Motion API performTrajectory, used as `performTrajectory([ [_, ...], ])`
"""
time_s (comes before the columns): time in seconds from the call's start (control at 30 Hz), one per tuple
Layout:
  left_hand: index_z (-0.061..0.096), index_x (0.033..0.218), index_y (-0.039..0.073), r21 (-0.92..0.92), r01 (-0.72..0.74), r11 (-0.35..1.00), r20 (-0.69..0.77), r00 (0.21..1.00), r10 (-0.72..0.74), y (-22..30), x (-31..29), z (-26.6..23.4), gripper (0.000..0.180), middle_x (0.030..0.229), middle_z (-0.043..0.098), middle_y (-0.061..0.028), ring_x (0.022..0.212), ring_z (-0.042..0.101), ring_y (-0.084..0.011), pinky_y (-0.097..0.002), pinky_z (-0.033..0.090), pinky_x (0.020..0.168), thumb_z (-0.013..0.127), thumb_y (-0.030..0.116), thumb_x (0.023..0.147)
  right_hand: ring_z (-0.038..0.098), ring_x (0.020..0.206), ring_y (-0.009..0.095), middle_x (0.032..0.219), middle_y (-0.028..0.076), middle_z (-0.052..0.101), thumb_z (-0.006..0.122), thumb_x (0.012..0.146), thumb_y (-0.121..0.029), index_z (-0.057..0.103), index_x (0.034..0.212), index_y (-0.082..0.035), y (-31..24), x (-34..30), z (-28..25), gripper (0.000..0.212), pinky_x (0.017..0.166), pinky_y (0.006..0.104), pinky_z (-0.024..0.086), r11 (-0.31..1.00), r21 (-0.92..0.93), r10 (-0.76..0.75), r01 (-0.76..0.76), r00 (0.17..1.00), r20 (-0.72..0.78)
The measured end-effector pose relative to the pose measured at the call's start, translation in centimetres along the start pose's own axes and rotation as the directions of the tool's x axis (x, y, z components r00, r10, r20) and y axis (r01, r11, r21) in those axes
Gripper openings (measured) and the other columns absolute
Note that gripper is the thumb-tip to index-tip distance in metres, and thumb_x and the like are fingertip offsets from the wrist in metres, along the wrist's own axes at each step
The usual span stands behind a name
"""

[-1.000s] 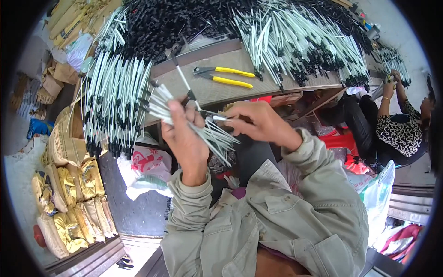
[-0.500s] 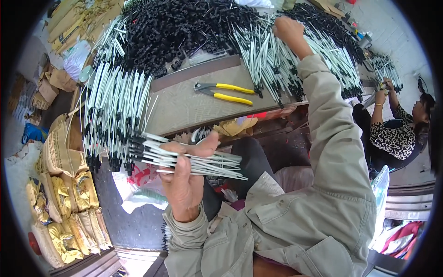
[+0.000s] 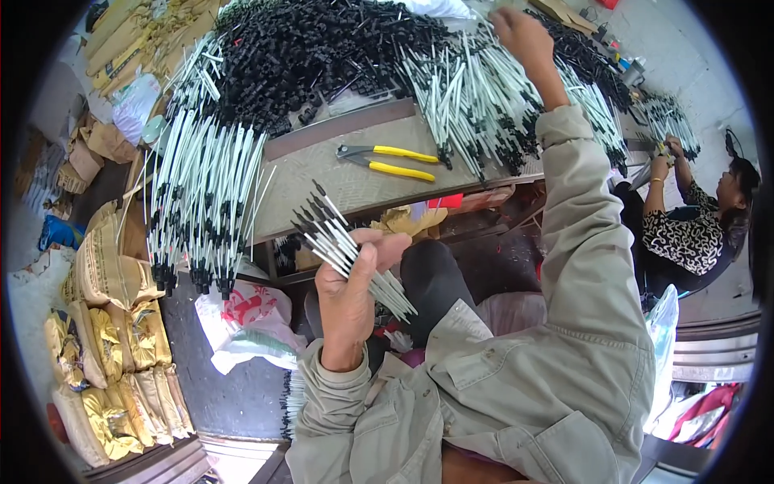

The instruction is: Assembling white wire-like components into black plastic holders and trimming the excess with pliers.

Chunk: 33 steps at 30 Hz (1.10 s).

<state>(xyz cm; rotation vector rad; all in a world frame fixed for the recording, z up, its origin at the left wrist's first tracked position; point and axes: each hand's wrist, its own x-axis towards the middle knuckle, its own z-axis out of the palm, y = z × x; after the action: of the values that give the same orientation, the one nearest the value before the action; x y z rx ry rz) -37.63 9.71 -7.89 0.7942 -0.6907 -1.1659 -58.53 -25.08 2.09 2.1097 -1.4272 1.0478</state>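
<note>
My left hand (image 3: 355, 286) is closed around a bundle of thin white rods with black tips (image 3: 332, 244). The bundle slants in front of the bench, black tips up and to the left. At the bench's far right, my right hand (image 3: 526, 39) is raised over a spread of similar white rods (image 3: 468, 93), its fingers drawn together. Anything between those fingers is too small to make out. Pliers with yellow handles (image 3: 403, 160) lie on the bench (image 3: 322, 181) between the two hands.
A large heap of black plastic parts (image 3: 314, 48) covers the back of the bench. More white rods (image 3: 201, 177) hang over its left edge. Stacked sacks (image 3: 121, 355) stand at lower left, near a white plastic bag (image 3: 250, 323). Another person (image 3: 689, 234) works at far right.
The bundle in my left hand has swung from nearly level to a steep slant, and looks smaller. My right hand has shifted up and slightly right over the rods.
</note>
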Motion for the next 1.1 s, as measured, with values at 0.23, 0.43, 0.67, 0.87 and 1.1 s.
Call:
performTrajectory([
  [0.23,0.049,0.105,-0.002,-0.030,0.222,0.974,0.019,0.975,-0.222,-3.7,1.3,1.8,0.025,0.100,0.059,-0.0216,0.092,0.061,-0.0289,-0.0356,0.051,0.077,0.047,0.019,0.091,0.055,0.052,0.009,0.065,0.007,0.062,0.051,0.088,-0.008,0.062,0.097,0.003,-6.1,-9.6,-15.5,0.018,0.044,0.0179,0.042,0.855,0.451,0.169,0.255,0.685,-0.708],
  [0.43,0.043,0.113,-0.006,-0.150,0.238,0.960,0.007,0.971,-0.239,-6.6,3.4,3.5,0.031,0.105,0.056,-0.0248,0.095,0.060,-0.0322,-0.0381,0.050,0.081,0.042,0.017,0.092,0.054,0.046,0.010,0.064,0.012,0.059,0.050,0.085,-0.004,0.057,0.096,0.009,-8.6,-21.3,-18.5,0.018,0.037,0.0193,0.037,0.569,0.786,0.362,0.241,0.785,-0.503],
  [0.67,0.046,0.105,-0.005,-0.253,0.022,0.967,-0.104,0.993,-0.050,-3.1,3.2,3.4,0.024,0.092,0.061,-0.0227,0.078,0.064,-0.0286,-0.0365,0.054,0.072,0.044,0.015,0.091,0.050,0.058,0.007,0.070,0.006,0.057,0.056,0.077,0.006,0.060,0.097,0.002,-13.5,-26.4,-11.8,0.021,0.051,0.0187,0.038,0.551,0.791,0.045,-0.265,0.956,0.289],
  [0.87,0.052,0.095,0.000,-0.053,-0.119,0.991,-0.267,0.958,0.101,-3.1,1.9,2.8,0.016,0.072,0.057,-0.0050,0.060,0.055,-0.0113,-0.0249,0.046,0.055,0.049,0.015,0.090,0.047,0.059,0.007,0.073,0.005,0.055,0.058,0.077,0.004,0.059,0.100,0.002,-14.9,-27.3,-9.8,0.023,0.052,0.0192,0.037,0.491,0.855,-0.056,-0.169,0.973,0.225],
  [1.1,0.055,0.098,0.000,-0.175,-0.182,0.968,-0.267,0.955,0.132,0.4,-1.2,1.4,0.016,0.078,0.062,-0.0110,0.068,0.061,-0.0186,-0.0297,0.050,0.067,0.057,0.004,0.083,0.056,0.090,0.021,0.099,0.010,0.057,0.057,0.083,-0.017,0.056,0.107,-0.002,-13.3,-22.3,-2.0,0.028,0.074,0.0277,0.044,0.538,0.835,-0.180,-0.115,0.952,0.247],
])
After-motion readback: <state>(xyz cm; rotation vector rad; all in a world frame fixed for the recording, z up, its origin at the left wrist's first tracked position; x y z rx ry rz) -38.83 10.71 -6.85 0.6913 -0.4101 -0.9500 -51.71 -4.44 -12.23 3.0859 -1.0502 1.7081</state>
